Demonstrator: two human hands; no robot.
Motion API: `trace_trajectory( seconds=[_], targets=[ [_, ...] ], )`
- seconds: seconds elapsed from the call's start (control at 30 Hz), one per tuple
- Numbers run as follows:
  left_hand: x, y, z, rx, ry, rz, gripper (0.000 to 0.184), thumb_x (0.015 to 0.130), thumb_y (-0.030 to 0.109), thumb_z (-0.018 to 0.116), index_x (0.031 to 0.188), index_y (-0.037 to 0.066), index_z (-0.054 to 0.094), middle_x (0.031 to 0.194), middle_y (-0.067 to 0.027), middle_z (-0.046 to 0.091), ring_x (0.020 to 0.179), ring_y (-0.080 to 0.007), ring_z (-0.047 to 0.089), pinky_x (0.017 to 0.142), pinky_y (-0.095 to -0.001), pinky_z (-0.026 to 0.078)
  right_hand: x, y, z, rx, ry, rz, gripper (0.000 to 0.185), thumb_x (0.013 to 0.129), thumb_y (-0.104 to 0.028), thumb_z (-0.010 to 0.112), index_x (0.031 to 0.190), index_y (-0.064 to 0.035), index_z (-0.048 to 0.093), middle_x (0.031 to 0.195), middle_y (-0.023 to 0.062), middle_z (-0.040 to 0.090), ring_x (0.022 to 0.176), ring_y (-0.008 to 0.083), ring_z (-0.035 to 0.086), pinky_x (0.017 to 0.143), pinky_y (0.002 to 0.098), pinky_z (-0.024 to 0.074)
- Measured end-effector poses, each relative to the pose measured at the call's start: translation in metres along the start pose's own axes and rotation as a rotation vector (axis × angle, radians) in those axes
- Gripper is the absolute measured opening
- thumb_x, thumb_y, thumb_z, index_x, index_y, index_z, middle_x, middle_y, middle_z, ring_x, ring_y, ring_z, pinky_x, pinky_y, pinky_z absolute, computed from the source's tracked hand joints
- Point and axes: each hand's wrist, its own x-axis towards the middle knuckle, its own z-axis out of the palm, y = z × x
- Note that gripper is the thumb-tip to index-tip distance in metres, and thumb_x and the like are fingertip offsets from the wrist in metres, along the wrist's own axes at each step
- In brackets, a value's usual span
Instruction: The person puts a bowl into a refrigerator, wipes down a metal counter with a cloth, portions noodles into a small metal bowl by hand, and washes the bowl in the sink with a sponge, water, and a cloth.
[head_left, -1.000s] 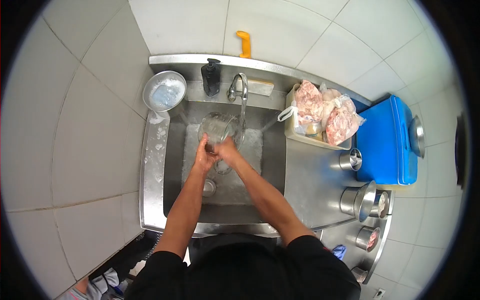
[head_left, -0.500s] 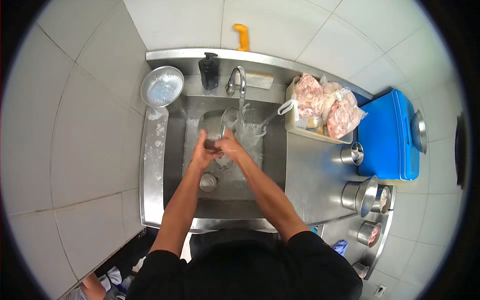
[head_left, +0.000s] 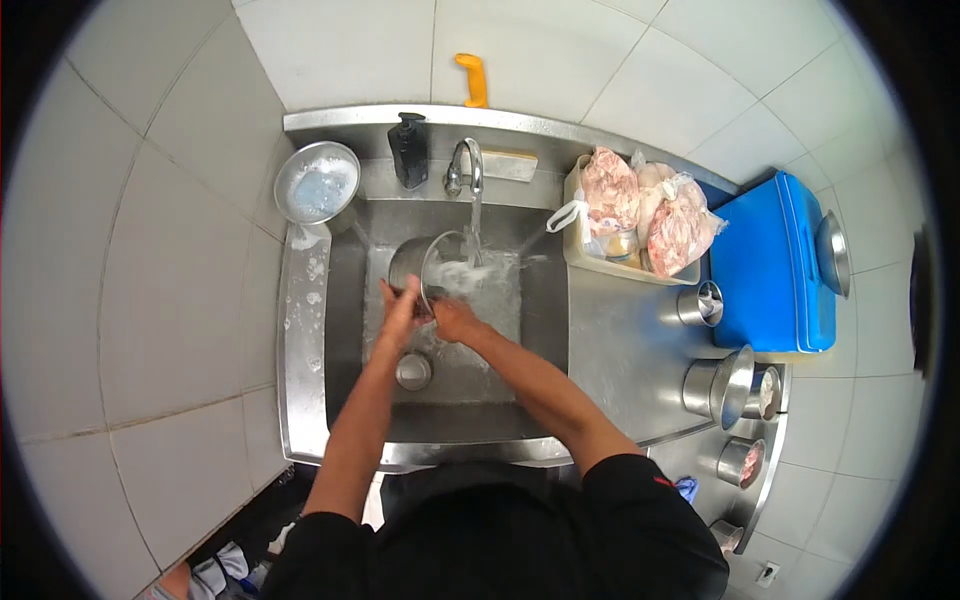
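A round metal pot (head_left: pixel 406 262) is tilted in the sink (head_left: pixel 546 340), its mouth turned toward the stream from the faucet (head_left: pixel 474 165). Water splashes at the mouth and runs over the sink floor. My left hand (head_left: pixel 401 316) supports the pot's near side, with its thumb raised along the wall and some fingers hidden behind. My right hand (head_left: pixel 456 320) is closed on the lower rim. Nearer to me, a small round metal piece (head_left: pixel 413 371) sits on the sink floor; I cannot tell whether it is a drain strainer or a cup.
A metal bowl (head_left: pixel 285 186) of suds and a black pump bottle (head_left: pixel 408 152) stand behind the sink. Right of it are a tub (head_left: pixel 632 272) of bagged meat, a blue cooler (head_left: pixel 758 270) and several metal containers (head_left: pixel 701 384). A yellow handle (head_left: pixel 474 80) shows at the wall.
The pot has turned so its mouth opens more toward the water and me. My right hand has slid down along the rim. The whole view has shifted slightly.
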Motion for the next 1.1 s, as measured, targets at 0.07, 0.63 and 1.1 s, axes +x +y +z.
trace_trajectory(
  seconds=[0.07,0.63,1.1],
  targets=[
    [0.000,-0.019,0.012,0.491,0.252,0.201,0.112,0.069,0.063,0.062,0.143,0.008,-0.002,0.142,-0.0237,0.017,0.126,-0.0394,0.030,0.103,-0.0466,0.027,-0.007,-0.023,0.002,0.280,0.048,0.032,0.060,0.076,-0.004,0.057,0.131,-0.0034,0.034,0.130,0.0212,0.042,0.114,0.0395,0.047,0.096,0.0407,0.0388],
    [0.011,-0.012,0.000,-0.008,-0.004,0.204,0.083,0.068,0.011,0.052,0.143,0.018,0.018,0.120,-0.0116,0.049,0.101,-0.0247,0.054,0.084,-0.0355,0.047,-0.020,0.019,-0.044,-0.091,0.061,-0.013,0.049,0.072,-0.026,0.064,0.116,-0.0052,0.056,0.113,0.0223,0.055,0.107,0.0341,0.052,0.093,0.0403,0.0405],
    [-0.004,-0.017,0.033,0.195,-0.127,0.234,0.089,0.062,0.014,0.051,0.143,0.025,0.015,0.131,-0.0190,0.037,0.111,-0.0341,0.048,0.075,-0.0414,0.055,0.059,0.046,-0.037,-0.068,0.506,0.137,0.024,0.070,-0.018,0.065,0.088,-0.0017,0.066,0.094,0.0199,0.064,0.089,0.0330,0.062,0.079,0.0410,0.0497]
  ],
)
